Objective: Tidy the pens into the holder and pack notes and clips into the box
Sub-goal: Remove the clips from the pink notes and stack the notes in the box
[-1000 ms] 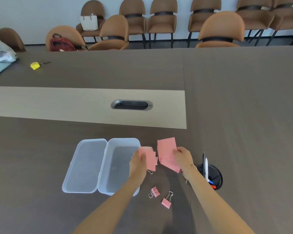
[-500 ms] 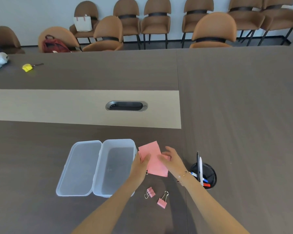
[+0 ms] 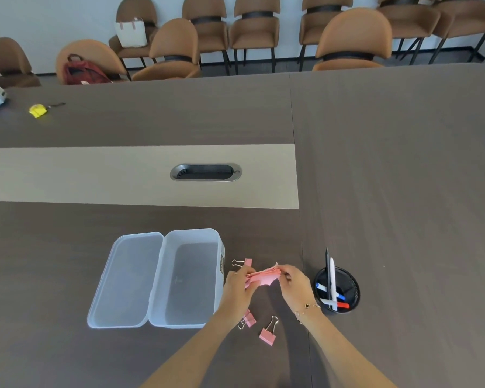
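A stack of pink notes [image 3: 262,276] is held edge-on between my left hand [image 3: 237,287] and my right hand [image 3: 293,281], just right of the open clear plastic box [image 3: 192,320]. The box looks empty, with its lid [image 3: 126,278] folded flat to the left. Three pink binder clips lie on the table: one [image 3: 245,263] beyond my left hand, one [image 3: 248,322] partly under my left wrist, one [image 3: 268,333] between my forearms. A black mesh pen holder [image 3: 352,289] to the right contains several pens [image 3: 331,278].
The dark table has a beige strip with a cable port [image 3: 205,172]. A yellow object [image 3: 38,110] lies far left. Brown chairs line the far wall; one has a red backpack [image 3: 81,71] on it, another a white bag [image 3: 131,33].
The two separate handfuls of pink notes have been brought together into one stack held by both hands. A clip beyond my left hand is now visible.
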